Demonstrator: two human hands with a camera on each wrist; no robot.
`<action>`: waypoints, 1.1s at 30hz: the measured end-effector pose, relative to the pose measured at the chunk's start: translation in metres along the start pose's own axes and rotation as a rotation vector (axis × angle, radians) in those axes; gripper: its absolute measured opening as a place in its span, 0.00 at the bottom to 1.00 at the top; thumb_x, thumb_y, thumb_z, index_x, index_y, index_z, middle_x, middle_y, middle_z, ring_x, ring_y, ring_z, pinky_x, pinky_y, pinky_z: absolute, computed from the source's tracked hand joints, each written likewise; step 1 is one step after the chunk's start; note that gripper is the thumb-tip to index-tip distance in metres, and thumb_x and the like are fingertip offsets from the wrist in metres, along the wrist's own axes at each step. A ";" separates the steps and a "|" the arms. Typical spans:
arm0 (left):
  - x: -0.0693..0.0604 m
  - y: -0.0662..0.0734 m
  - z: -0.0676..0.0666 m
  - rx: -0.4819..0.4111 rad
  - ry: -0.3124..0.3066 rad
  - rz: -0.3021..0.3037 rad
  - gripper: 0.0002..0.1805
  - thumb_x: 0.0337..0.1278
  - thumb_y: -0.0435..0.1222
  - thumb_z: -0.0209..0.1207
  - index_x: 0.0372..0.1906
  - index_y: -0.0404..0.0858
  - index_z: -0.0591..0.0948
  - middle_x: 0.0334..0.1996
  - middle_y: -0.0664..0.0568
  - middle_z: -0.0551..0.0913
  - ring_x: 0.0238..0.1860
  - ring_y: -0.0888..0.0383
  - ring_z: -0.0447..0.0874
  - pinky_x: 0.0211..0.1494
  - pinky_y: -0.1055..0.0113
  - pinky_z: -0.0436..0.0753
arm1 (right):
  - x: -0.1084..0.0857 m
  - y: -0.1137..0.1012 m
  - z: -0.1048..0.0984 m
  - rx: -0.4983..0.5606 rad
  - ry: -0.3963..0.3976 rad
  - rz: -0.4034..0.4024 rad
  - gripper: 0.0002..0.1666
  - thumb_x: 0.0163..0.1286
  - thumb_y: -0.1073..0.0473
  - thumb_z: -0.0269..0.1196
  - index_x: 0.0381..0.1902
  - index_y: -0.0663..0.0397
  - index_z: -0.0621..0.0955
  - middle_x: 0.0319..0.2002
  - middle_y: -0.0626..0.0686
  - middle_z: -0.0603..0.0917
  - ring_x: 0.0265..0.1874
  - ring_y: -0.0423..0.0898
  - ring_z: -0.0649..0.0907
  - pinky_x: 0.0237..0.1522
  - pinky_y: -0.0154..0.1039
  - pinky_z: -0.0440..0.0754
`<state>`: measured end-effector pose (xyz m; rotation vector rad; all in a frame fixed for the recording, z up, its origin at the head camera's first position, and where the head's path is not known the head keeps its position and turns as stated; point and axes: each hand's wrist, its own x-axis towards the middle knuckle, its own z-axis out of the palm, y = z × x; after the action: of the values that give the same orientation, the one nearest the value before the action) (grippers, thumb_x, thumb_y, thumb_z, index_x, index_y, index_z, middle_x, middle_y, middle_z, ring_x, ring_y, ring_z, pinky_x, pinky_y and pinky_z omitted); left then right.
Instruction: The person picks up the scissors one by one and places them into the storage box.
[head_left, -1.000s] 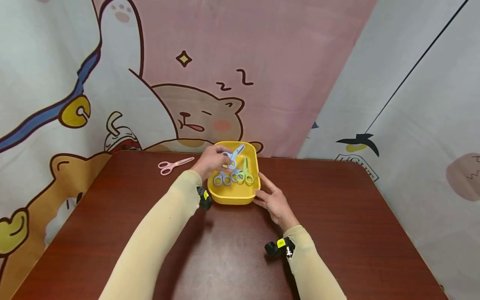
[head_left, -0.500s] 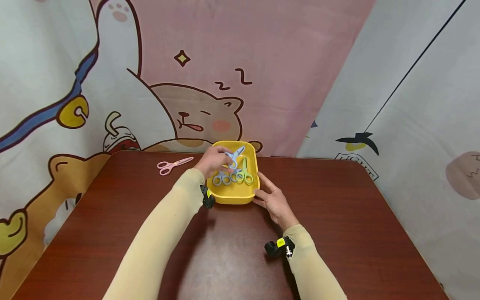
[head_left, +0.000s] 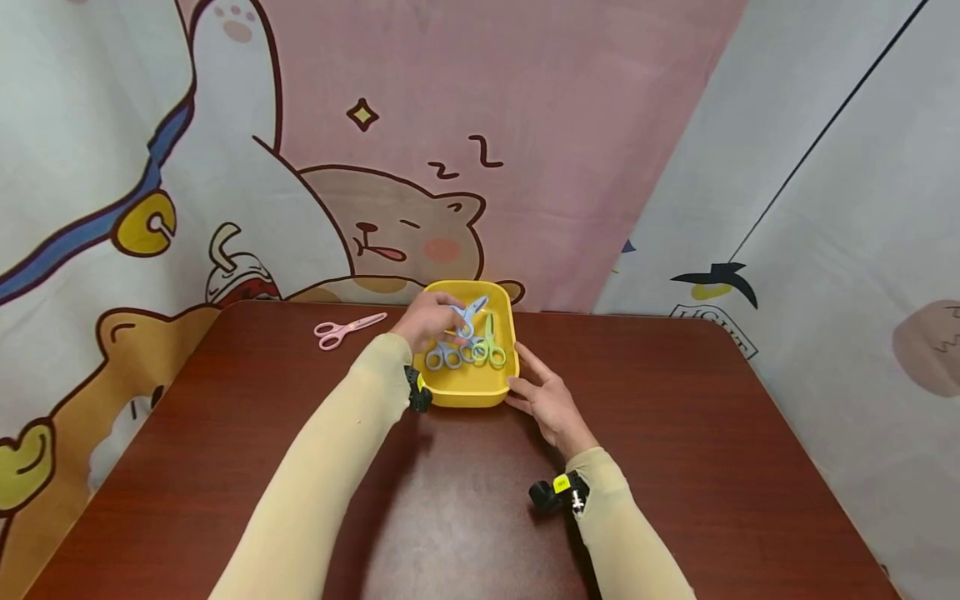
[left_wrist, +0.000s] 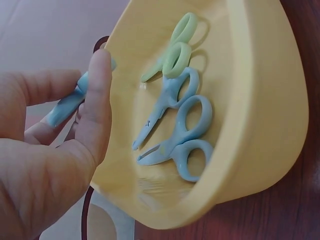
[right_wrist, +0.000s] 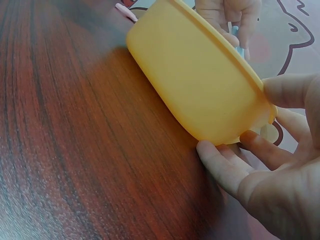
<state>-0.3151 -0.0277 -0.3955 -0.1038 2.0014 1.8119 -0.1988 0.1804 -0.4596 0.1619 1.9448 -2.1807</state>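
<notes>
My left hand (head_left: 427, 322) pinches a pair of light blue scissors (head_left: 473, 312) between thumb and fingers, over the yellow plastic tub (head_left: 471, 398). Its other fingers partly hide the handles. In the left wrist view, two more blue scissors (left_wrist: 182, 135) lie inside the tub beside a pale green pair (left_wrist: 177, 60). My right hand (head_left: 553, 410) touches the tub's outer wall at the near right corner, fingers spread against it. In the right wrist view, one fingertip sits near the rim and another low by the base.
Pink scissors (head_left: 348, 331) lie on the dark wood table (head_left: 675, 467), left of the tub. Behind the table's far edge hangs a cartoon-printed cloth (head_left: 585, 150). A small black camera is strapped to each wrist.
The left forearm has shifted slightly to the right, and the blue scissors in that hand have dipped a little. My right hand stays against the tub.
</notes>
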 end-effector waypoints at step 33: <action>0.003 -0.003 0.004 0.080 -0.014 -0.083 0.28 0.69 0.21 0.47 0.73 0.28 0.68 0.65 0.33 0.69 0.63 0.35 0.77 0.56 0.56 0.87 | 0.001 0.002 -0.001 -0.001 0.000 -0.007 0.41 0.78 0.68 0.56 0.83 0.39 0.60 0.80 0.59 0.59 0.69 0.62 0.75 0.66 0.58 0.76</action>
<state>-0.3161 -0.0233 -0.3994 -0.1468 2.0256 1.6756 -0.1991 0.1807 -0.4613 0.1553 1.9494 -2.1835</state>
